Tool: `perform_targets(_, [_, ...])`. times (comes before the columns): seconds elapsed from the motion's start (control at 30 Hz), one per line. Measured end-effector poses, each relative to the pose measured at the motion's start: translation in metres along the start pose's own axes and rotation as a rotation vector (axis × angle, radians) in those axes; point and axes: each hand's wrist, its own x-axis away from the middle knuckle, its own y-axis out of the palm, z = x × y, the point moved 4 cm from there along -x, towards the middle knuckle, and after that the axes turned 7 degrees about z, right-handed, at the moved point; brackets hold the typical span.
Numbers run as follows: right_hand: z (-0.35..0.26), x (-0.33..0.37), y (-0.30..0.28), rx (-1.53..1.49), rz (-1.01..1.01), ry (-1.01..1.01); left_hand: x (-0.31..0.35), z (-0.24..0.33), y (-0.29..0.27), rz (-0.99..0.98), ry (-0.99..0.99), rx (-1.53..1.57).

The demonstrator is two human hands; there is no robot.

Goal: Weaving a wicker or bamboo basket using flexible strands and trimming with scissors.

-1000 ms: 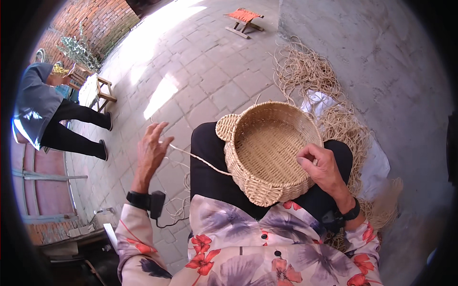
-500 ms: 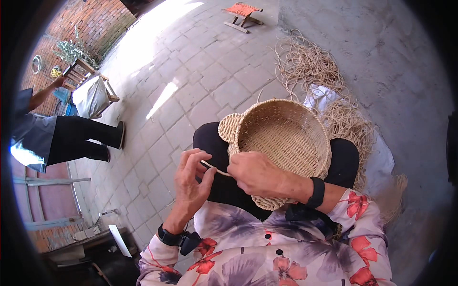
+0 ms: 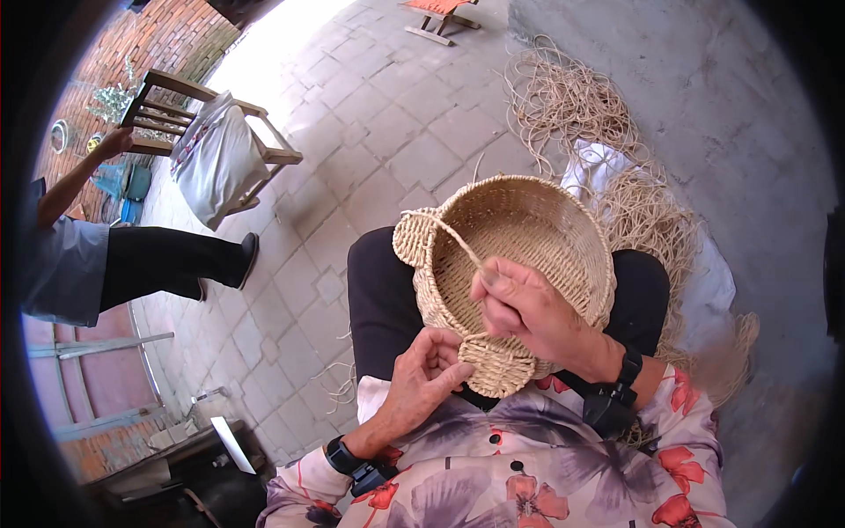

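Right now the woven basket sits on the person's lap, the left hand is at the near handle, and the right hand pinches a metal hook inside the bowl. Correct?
Not quite. The right hand pinches a pale straw strand, not a metal hook; the head view shows the strand running from its fingers to the far handle. The rest holds: the woven basket sits on the lap, and the left hand is at the near handle.

Single head-worn fisheye view, looking steeply down from above the lap. Very near: woven basket (image 3: pixel 515 264) on the knees at centre, left hand (image 3: pixel 425 380) and right hand (image 3: pixel 528 308) just below it. Far, towards the top: paved floor (image 3: pixel 378 114) and loose cane coils (image 3: pixel 572 97). Far left: wooden chair (image 3: pixel 216 132) and another person's legs (image 3: pixel 167 260). Straight edges bent near the dark round rim.
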Motion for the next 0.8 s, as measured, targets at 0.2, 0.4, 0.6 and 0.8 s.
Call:
perform_targets(0.2, [0.012,0.028,-0.004,0.157,0.001,-0.06,0.001,0.0,0.004,-0.019,0.022,-0.004])
perform_targets(0.4, [0.014,0.033,-0.012,0.123,0.006,-0.071,-0.004,0.005,0.004,0.094,0.027,0.033])
perform_targets(0.6, [-0.016,0.062,-0.041,0.205,0.124,-0.269,-0.015,0.009,0.012,0.217,0.013,-0.066])
perform_targets(0.8, [-0.083,0.14,-0.168,0.355,0.811,-0.684,-0.015,0.007,-0.001,0.298,-0.014,-0.082])
